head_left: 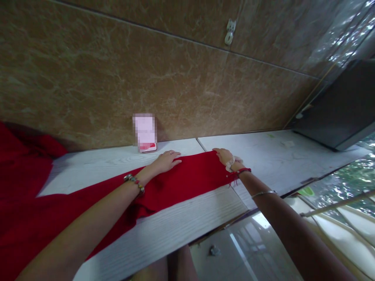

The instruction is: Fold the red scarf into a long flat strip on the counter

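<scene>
Left hand [167, 161]: loosely open on red cloth [191, 177]
Right hand [224, 157]: half-curled at its right end, grip unclear

Cloth [187, 179]: solid red, no print visible, darker in the folds. Surface [199, 218]: whitish, fine grey wood-grain streaks. Wall [102, 78]: brown tile, paler marbled veining. Propped item [145, 128]: pale pink, pixelated, pattern unreadable; red patch [147, 147] at its base. Wall hook [230, 33]: white. Left-wrist bracelet [136, 183]: multicoloured beads. Right side: off-white band [230, 164], red cord [243, 171], silvery bangle [263, 193]. Big box shape [336, 105] far right: dark grey, plain. Floor [222, 238]: pale grey, glossy. Small dish-like thing [307, 191]: light green.
</scene>
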Available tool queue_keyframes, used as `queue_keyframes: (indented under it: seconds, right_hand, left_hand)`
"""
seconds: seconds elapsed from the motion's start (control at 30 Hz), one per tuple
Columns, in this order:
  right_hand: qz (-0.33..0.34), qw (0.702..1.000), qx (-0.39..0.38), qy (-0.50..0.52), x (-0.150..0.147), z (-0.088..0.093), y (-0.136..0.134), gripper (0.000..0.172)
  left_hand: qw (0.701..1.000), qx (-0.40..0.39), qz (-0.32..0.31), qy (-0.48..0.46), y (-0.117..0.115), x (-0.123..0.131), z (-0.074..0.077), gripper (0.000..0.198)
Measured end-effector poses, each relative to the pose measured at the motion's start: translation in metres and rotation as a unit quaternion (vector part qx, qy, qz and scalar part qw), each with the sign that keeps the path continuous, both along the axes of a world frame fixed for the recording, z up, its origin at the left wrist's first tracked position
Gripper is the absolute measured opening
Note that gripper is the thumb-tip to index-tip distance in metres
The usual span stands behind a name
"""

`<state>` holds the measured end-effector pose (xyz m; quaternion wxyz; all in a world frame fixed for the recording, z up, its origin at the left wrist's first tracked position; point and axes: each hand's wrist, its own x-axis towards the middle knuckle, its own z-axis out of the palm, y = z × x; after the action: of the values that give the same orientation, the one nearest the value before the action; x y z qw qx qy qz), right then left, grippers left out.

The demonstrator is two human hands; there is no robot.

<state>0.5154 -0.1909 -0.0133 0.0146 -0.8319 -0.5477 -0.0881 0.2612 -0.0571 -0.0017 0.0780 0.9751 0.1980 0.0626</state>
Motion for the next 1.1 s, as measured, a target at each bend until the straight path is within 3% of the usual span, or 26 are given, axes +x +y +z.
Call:
queue_keyframes:
  seconds: [0.13, 0.3, 0.43, 0.53, 0.67, 0.87, 0.97, 1.1]
  right_hand:
    - [-0.028, 0.999, -0.014, 0.002, -0.005, -0.004, -0.004, 0.038]
    - [-0.052, 0.999, 0.002, -0.002, -0.018, 0.001, -0.010, 0.039]
    - [0.054, 0.997, 0.047, -0.018, -0.033, 0.000, -0.014, 0.041]
    - [0.123, 0.992, 0.004, 0.018, -0.042, -0.011, -0.018, 0.045]
    - [0.118, 0.991, -0.042, 0.054, -0.044, -0.023, -0.022, 0.046]
    - [0.100, 0.993, -0.052, 0.018, -0.045, -0.019, -0.022, 0.048]
    - [0.094, 0.994, -0.057, 0.017, -0.045, -0.017, -0.020, 0.050]
    - [0.081, 0.994, -0.058, 0.036, -0.041, -0.016, -0.020, 0.053]
  left_hand:
    - [0.999, -0.039, -0.024, 0.018, 0.007, 0.027, 0.006, 0.025]
    - [0.999, -0.040, -0.018, 0.026, 0.011, 0.031, 0.011, 0.017]
    - [0.999, -0.037, 0.001, 0.030, 0.011, 0.031, 0.013, 0.018]
    - [0.999, -0.026, 0.009, 0.024, 0.011, 0.035, 0.019, 0.020]
    - [1.000, -0.012, 0.006, 0.023, 0.017, 0.042, 0.024, 0.020]
    - [0.998, -0.023, 0.010, 0.064, 0.028, 0.037, 0.009, 0.016]
    - [0.998, -0.018, 0.008, 0.052, 0.020, 0.031, 0.008, 0.029]
    - [0.998, 0.045, 0.002, -0.037, -0.018, 0.014, 0.004, 0.043]
